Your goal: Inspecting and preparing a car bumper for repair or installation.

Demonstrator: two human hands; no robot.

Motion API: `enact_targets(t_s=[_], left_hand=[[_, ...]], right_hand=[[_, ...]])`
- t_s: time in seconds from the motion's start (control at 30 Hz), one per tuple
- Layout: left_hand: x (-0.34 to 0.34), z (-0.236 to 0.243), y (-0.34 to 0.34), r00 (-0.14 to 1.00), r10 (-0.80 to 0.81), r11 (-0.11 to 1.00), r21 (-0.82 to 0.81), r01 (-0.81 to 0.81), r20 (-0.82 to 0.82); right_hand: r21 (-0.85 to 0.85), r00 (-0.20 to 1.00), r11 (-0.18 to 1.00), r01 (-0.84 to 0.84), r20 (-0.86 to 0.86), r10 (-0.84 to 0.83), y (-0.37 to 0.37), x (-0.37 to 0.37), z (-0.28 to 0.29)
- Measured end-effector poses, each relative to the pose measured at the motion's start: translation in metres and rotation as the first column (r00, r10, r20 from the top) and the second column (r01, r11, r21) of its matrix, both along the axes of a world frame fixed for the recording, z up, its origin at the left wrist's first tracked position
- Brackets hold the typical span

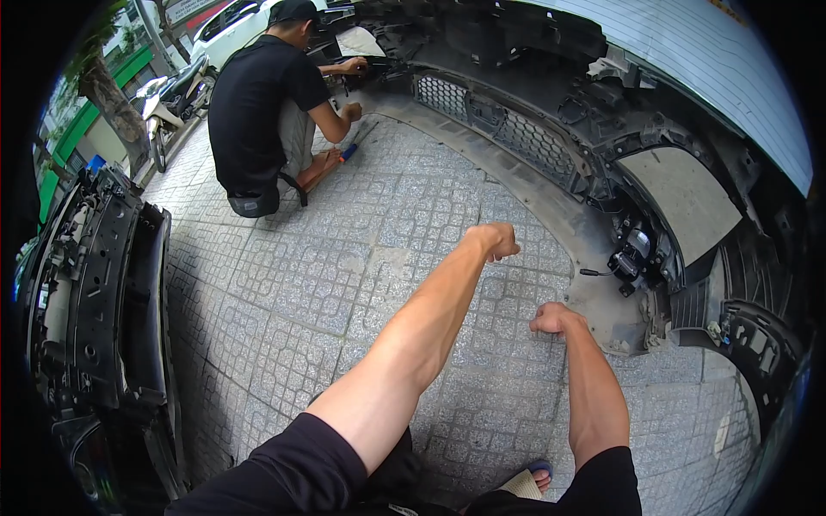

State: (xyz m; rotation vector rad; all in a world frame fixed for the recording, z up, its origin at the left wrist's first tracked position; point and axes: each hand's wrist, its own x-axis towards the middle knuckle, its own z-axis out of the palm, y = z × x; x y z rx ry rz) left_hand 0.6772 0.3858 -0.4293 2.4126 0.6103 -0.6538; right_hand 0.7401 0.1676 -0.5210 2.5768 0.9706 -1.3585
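Note:
My left hand (495,242) is stretched out over the paving with its fingers curled closed. Closer to me on the right, my right hand (557,318) is also closed, its knuckles turned toward the left hand. The two hands are apart. Whatever is inside either hand, if anything, is hidden by the curled fingers. Just beyond them curves a large dusty black car bumper (516,181), its inner side up, with honeycomb grille sections. A lamp-like unit with a short cable (632,254) sits on the bumper near my right hand.
A person in black (267,112) squats at the far left, hands at the bumper's far end. An orange-and-blue tool (348,152) lies by that person's foot. Dismantled black car parts (112,284) stand at left. Behind are a motorbike (168,103) and white car (232,30).

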Motion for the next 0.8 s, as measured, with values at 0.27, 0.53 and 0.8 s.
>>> enact_targets(t_s=[0.27, 0.53, 0.8], left_hand=[[-0.003, -0.005, 0.001, 1.0, 0.011, 1.0, 0.009, -0.011, 0.025], [0.0, -0.005, 0.002, 0.999, 0.009, 1.0, -0.007, -0.008, 0.036], [0.0, -0.003, 0.003, 1.0, 0.005, 1.0, 0.018, -0.005, 0.021]], right_hand=[[-0.013, 1.0, 1.0, -0.016, -0.011, 0.016, 0.002, -0.001, -0.004], [-0.015, 1.0, 1.0, -0.012, 0.007, 0.013, 0.002, 0.0, -0.003], [-0.011, 1.0, 1.0, -0.019, 0.019, 0.019, 0.002, -0.003, 0.004]])
